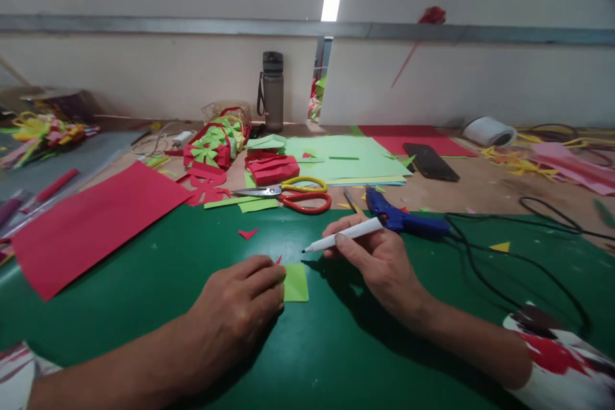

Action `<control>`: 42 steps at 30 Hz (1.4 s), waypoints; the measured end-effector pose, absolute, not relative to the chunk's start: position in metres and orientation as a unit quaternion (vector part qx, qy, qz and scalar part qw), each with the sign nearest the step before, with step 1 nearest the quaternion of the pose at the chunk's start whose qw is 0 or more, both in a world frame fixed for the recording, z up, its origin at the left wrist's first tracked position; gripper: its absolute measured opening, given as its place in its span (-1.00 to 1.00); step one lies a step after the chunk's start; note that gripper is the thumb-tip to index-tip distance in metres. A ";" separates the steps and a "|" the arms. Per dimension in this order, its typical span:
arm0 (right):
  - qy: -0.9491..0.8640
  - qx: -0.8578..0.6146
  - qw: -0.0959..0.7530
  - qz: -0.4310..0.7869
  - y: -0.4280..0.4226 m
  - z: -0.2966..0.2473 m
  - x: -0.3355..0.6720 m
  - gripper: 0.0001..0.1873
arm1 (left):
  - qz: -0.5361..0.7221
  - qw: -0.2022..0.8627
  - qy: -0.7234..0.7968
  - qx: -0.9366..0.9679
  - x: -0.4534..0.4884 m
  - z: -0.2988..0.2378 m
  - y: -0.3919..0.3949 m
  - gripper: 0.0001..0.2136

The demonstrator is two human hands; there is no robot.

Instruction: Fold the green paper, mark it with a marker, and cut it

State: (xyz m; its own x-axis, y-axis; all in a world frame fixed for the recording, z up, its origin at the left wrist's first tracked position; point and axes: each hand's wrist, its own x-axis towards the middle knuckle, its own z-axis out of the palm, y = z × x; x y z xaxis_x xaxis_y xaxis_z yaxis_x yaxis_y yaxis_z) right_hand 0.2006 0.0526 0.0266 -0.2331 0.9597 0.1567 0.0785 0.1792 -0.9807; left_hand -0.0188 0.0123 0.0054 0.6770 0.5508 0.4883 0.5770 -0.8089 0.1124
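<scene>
A small light-green paper square (296, 283) lies on the green tabletop (288, 359). Curled over its left edge, my left hand (246, 295) grips the paper, hiding that side. A white marker (353, 234) is pinched in my right hand (375, 256), uncapped, with its dark tip pointing left above the square and apart from it. A tiny red paper scrap (278, 260) pokes up by my left fingertips. Beyond the hands lie scissors (302, 195) with one yellow and one red handle.
A blue glue gun (408, 218) with a black cord lies beyond my right hand. Red paper (103, 221) spreads at left. Green sheets (346, 163), a phone (431, 162), a dark bottle (273, 93) and folded paper pieces (209, 150) stand further back.
</scene>
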 end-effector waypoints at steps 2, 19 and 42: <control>-0.623 -0.417 0.459 0.477 0.050 0.027 0.202 -0.87 | -0.247 0.034 -0.313 -0.916 -0.018 0.007 0.013 -0.77; -0.761 -0.365 0.413 0.342 0.042 0.024 0.201 -0.88 | -0.161 0.041 -0.314 -0.935 -0.011 0.003 -0.002 -0.44; -0.752 -0.385 0.425 0.325 0.044 0.022 0.185 -0.90 | -0.239 0.054 -0.296 -0.923 -0.014 -0.002 -0.008 -0.44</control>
